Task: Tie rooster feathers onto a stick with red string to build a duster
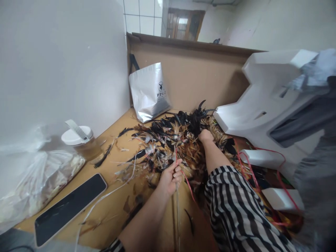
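A heap of loose feathers (168, 134), black, brown and tan with pale fluffy quills, lies across the tabletop. Over its near edge, my left hand (170, 176) is closed around a thin pale stick (179, 213) that runs down toward me. Red string (188, 183) shows at the top of the stick and trails off below the fingers. My right hand (206, 135) reaches into the far right of the heap, beside black feathers (194, 124). Its fingers are mostly hidden there, so I cannot see whether they hold any.
Left lie a phone (70, 208), a lidded cup (88, 147) and a clear plastic bag (39, 189). White string (105, 196) crosses the table. A silver bag (148, 92) leans on the cardboard wall (202, 73). White foam (273, 80), foam blocks (262, 158) and red string (252, 171) are right.
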Tool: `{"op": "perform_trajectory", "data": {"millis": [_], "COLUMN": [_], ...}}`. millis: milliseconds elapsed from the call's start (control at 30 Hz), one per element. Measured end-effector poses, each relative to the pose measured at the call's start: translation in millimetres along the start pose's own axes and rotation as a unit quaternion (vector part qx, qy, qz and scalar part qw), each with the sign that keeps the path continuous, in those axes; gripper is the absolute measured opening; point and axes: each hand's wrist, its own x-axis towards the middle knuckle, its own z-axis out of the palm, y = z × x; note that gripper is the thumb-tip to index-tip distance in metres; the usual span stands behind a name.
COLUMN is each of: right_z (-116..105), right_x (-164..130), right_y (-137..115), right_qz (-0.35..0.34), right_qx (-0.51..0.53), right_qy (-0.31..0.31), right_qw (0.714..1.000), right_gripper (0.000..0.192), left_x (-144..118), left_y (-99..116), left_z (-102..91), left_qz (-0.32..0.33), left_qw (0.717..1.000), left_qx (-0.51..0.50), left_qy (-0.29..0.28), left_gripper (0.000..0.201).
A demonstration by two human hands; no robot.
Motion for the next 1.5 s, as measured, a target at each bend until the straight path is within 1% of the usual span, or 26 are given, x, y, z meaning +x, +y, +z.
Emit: {"op": "perform_trajectory", "data": {"millis": [67,133,200,233,267,300,367,400,433,467,500,533,567,633,700,800,867,1000,1100,1167,1267,1333,1400,1500], "right_z": [-12,-30,-51,-60,-68,-73,-76,-73,-67,-60,-51,-42,-34,-22,-18,-20,-22,-19,-14,-12,-12,-12,-12,-10], "right_x": [-1,-4,-15,-24,-36,-51,-86,-105,-123,-139,-153,-164,-172,-182,-185,-185,-185,-184,-183,-183,-185,-187,-189,-192], "right_y": [-6,-14,-22,-25,-26,-25,-18,-12,-5,2,10,17,23,31,36,38,38,40,41,42,41,40,38,36], "right_qz": [-0.028,-0.061,-0.083,-0.085,-0.081,-0.075,-0.062,-0.064,-0.057,-0.044,-0.029,-0.014,-0.001,0.017,0.021,0.027,0.038,0.051,0.065,0.074,0.072,0.063,0.053,0.038], "right_qx": [0.043,0.113,0.222,0.291,0.366,0.441,0.563,0.605,0.631,0.651,0.666,0.675,0.683,0.692,0.706,0.728,0.733,0.723,0.707,0.703,0.706,0.706,0.701,0.686], "right_qy": [0.041,0.098,0.138,0.136,0.114,0.071,-0.058,-0.122,-0.181,-0.222,-0.254,-0.276,-0.284,-0.287,-0.28,-0.276,-0.272,-0.267,-0.272,-0.284,-0.304,-0.3,-0.288,-0.252], "right_qw": [0.998,0.987,0.962,0.943,0.92,0.892,0.822,0.784,0.752,0.725,0.701,0.684,0.673,0.662,0.65,0.627,0.623,0.635,0.65,0.647,0.636,0.639,0.65,0.682], "right_gripper": [0.031,0.031,0.026,0.023,0.02,0.018,0.023,0.025,0.029,0.031,0.033,0.034,0.034,0.034,0.034,0.034,0.034,0.033,0.032,0.028,0.025,0.028,0.032,0.033], "left_x": [-1,-2,-4,-5,-7,-8,-10,-10,-11,-11,-10,-10,-9,-8,-7,-7,-8,-9,-10,-10,-10,-10,-10,-8], "left_y": [1,1,1,0,0,-1,-2,-2,-3,-4,-5,-6,-8,-11,-13,-15,-17,-21,-22,-21,-19,-19,-20,-23], "left_z": [1.3,3.2,5.9,7.4,8.8,10.2,12.2,12.7,12.9,12.7,12.3,11.6,10.9,9.2,8.0,7.4,7.7,8.7,9.8,11.0,12.9,13.4,13.0,11.6], "left_qz": [0.007,0.019,0.034,0.042,0.051,0.061,0.084,0.093,0.099,0.102,0.105,0.106,0.108,0.111,0.115,0.118,0.111,0.088,0.085,0.084,0.075,0.071,0.084,0.141], "left_qw": [1.0,0.999,0.997,0.995,0.992,0.987,0.977,0.971,0.966,0.96,0.954,0.947,0.94,0.929,0.922,0.911,0.903,0.89,0.891,0.898,0.911,0.912,0.905,0.888], "left_qx": [0.007,0.026,0.064,0.089,0.117,0.145,0.195,0.216,0.237,0.257,0.278,0.299,0.318,0.347,0.365,0.39,0.411,0.443,0.44,0.427,0.4,0.399,0.414,0.438], "left_qy": [-0.002,-0.01,-0.018,-0.021,-0.023,-0.024,-0.029,-0.032,-0.036,-0.041,-0.046,-0.052,-0.056,-0.063,-0.066,-0.06,-0.057,-0.063,-0.069,-0.071,-0.068,-0.059,-0.047,-0.009], "left_gripper": [0.02,0.021,0.023,0.025,0.026,0.027,0.029,0.029,0.029,0.029,0.028,0.027,0.025,0.023,0.027,0.042,0.045,0.035,0.03,0.029,0.028,0.032,0.037,0.038]}}
